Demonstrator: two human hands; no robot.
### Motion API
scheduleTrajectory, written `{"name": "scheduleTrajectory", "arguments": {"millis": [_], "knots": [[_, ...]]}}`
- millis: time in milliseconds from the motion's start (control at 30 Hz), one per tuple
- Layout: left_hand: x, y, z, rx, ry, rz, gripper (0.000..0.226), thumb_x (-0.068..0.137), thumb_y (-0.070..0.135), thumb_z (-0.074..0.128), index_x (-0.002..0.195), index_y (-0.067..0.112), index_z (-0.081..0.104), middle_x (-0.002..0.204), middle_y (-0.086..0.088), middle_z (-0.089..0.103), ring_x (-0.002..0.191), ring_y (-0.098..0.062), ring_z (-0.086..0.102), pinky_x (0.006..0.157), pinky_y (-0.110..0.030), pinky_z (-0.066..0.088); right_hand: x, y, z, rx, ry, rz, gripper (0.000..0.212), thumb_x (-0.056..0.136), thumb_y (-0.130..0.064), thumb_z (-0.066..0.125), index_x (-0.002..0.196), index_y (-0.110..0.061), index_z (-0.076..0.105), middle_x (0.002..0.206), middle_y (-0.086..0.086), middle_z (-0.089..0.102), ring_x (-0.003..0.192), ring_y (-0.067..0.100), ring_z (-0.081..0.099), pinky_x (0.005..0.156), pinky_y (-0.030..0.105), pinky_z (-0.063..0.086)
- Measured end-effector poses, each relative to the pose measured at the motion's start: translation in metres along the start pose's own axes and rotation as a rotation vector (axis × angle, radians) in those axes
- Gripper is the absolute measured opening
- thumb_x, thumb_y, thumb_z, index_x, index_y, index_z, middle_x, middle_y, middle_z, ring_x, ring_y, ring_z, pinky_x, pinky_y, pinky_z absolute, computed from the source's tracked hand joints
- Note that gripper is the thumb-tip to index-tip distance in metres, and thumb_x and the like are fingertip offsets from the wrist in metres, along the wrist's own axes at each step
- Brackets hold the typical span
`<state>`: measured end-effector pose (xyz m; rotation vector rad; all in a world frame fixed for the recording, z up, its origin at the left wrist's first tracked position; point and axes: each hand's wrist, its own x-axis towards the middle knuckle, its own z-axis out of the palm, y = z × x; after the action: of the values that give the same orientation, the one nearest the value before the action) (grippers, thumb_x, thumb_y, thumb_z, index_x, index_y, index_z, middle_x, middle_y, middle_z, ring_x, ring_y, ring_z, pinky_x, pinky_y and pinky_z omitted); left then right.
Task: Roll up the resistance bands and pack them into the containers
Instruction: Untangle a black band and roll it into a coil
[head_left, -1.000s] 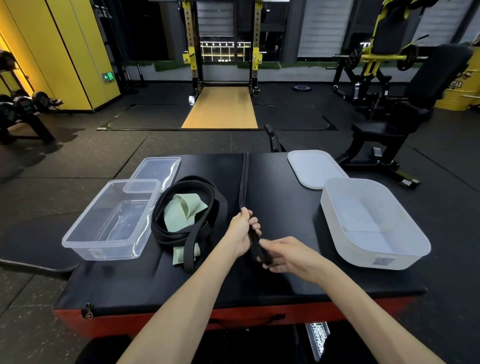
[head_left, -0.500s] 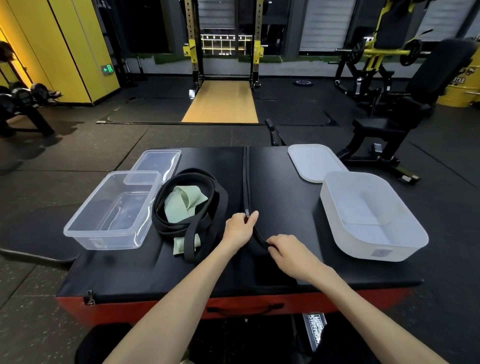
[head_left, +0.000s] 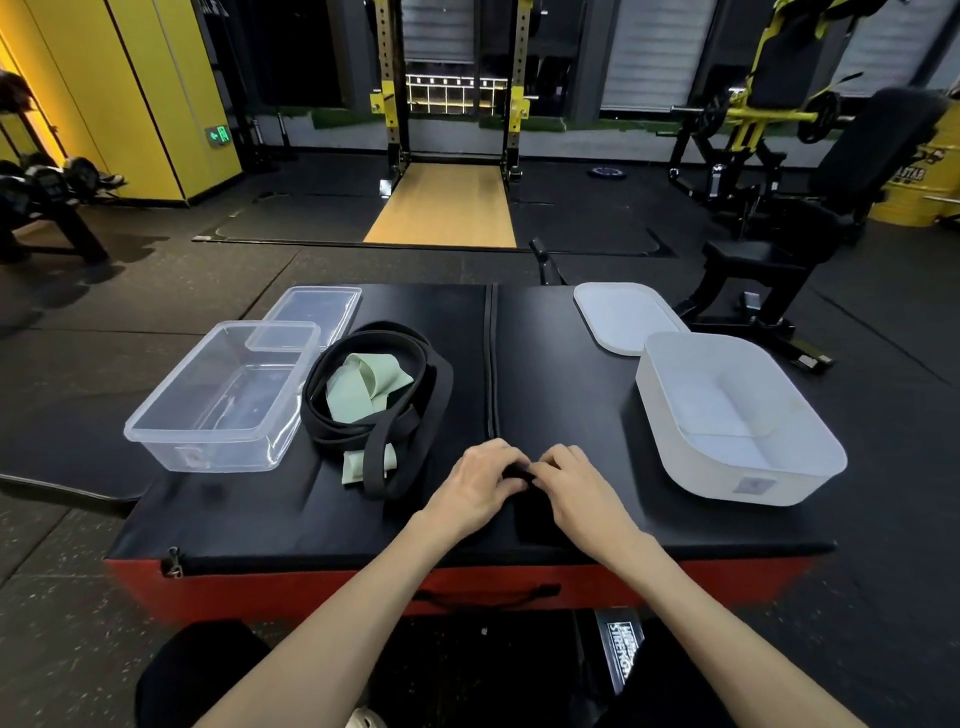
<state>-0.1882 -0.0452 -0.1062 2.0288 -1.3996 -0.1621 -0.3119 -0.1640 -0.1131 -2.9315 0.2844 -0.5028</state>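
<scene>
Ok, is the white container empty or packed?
Empty: the white container shows only its bare inside; its lid lies off, behind it.

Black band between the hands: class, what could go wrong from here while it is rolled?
The left hand and right hand pinch the black band at their fingertips; a loose first turn may unroll. The green band lies tangled inside the coiled black bands, so pulling one may drag the other.

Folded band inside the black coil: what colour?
The folded band is plain pale green, no pattern; head view shows it, ringed by the black coil.
</scene>
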Motion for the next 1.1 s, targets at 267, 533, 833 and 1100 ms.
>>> {"name": "scheduleTrajectory", "arguments": {"millis": [267, 533, 833, 1100], "knots": [[-0.003, -0.006, 0.007, -0.009, 0.100, 0.013, 0.008, 0.083, 0.018, 0.070, 0.090, 0.015, 0.069, 0.091, 0.005, 0.060, 0.071, -0.003, 0.046, 0.077, -0.029, 0.049, -0.012, 0.023, -0.010, 0.215, 0.013, 0.094, 0.024, 0.088, -0.020, 0.065, 0.112, -0.016, 0.067, 0.103, -0.002, 0.058, 0.098, 0.016, 0.053, 0.086, 0.028, 0.043], [-0.013, -0.004, -0.002, 0.137, 0.054, 0.102, 0.021, 0.088, 0.029, 0.064, 0.107, 0.021, 0.066, 0.102, 0.007, 0.055, 0.097, -0.010, 0.052, 0.080, -0.023, 0.043, 0.008, 0.018, -0.008, 0.096, 0.003, -0.109, 0.010, 0.081, -0.005, 0.069, 0.087, -0.013, 0.072, 0.087, 0.000, 0.063, 0.077, 0.021, 0.055, 0.068, 0.031, 0.046], [-0.014, -0.002, -0.002, 0.150, 0.130, 0.045, 0.017, 0.083, 0.031, 0.068, 0.087, 0.014, 0.071, 0.086, 0.002, 0.061, 0.084, -0.015, 0.055, 0.075, -0.030, 0.047, 0.026, 0.018, -0.013, 0.339, -0.117, -0.112, 0.018, 0.077, -0.005, 0.073, 0.091, -0.016, 0.076, 0.086, -0.005, 0.067, 0.074, 0.011, 0.060, 0.071, 0.023, 0.047], [-0.018, 0.002, 0.006, 0.143, 0.193, -0.006, 0.018, 0.081, 0.028, 0.070, 0.087, 0.011, 0.071, 0.085, -0.002, 0.060, 0.087, -0.019, 0.057, 0.074, -0.031, 0.047, 0.097, 0.012, -0.021, 0.269, -0.319, -0.175, 0.044, 0.080, 0.009, 0.055, 0.113, -0.016, 0.069, 0.125, 0.000, 0.061, 0.113, 0.016, 0.054, 0.101, 0.025, 0.039]]}}
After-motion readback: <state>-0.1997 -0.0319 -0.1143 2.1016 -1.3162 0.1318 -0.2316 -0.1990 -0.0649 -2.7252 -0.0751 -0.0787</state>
